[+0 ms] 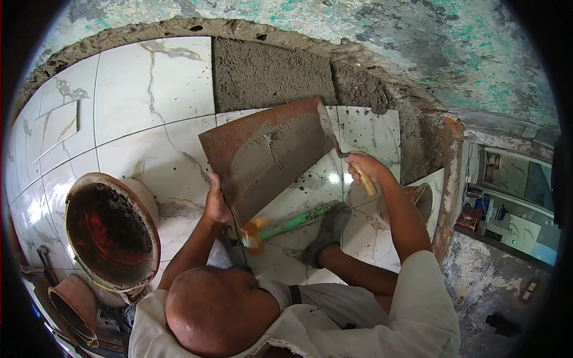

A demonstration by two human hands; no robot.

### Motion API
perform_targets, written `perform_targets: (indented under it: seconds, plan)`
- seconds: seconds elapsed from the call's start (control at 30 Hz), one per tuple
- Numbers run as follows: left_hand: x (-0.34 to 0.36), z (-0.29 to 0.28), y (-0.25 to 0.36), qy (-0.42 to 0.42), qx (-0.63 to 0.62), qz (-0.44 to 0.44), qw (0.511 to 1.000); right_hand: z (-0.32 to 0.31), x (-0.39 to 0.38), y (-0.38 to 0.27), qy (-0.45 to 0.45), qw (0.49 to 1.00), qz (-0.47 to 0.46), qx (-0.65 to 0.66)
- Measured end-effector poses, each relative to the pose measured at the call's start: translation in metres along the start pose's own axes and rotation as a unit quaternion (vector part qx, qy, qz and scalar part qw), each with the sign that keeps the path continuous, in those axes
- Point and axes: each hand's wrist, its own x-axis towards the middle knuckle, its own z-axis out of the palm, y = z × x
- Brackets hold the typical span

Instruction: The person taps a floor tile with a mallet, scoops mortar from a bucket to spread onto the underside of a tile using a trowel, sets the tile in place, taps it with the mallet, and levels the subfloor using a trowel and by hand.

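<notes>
My left hand (216, 201) grips the lower left edge of a large tile (224, 140), thumb along the edge and fingers partly hidden. The tile is tilted up with its reddish-brown back showing. Grey mortar (286, 146) coats much of that back, with ridged marks at its left part. My right hand (369, 167) is closed round the wooden handle of a trowel (366, 182). Its blade, smeared with mortar, meets the tile's right edge. Beyond the tile, a bed of rough wet mortar (271, 68) lies between a laid white tile (155, 77) and the wall.
A mortar-caked bucket (156, 250) stands tilted at left, with a smaller bucket (77, 298) behind it. A mallet with a green handle (304, 216) lies on the tiles by my shoe (330, 235). Another bucket (422, 200) is at right. A worn wall (418, 42) borders the far side.
</notes>
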Motion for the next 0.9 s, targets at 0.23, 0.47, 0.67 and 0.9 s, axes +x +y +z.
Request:
perform_targets:
  seconds: [0.23,0.47,0.67,0.9]
  plan:
    - [-0.003,0.014,-0.001,0.023,0.021,0.007,0.999,0.079,0.016,0.015,0.094,0.976,-0.047,-0.19]
    - [-0.001,0.02,0.001,0.036,0.012,0.016,0.999,0.175,-0.052,0.031,0.012,0.904,-0.128,-0.407]
    - [0.0,0.014,-0.001,0.074,-0.007,0.054,0.996,0.171,-0.095,0.035,-0.104,0.948,-0.026,-0.3]
    - [0.002,0.008,0.0,0.022,-0.024,0.028,0.999,0.072,-0.027,0.0,0.104,0.974,-0.063,-0.191]
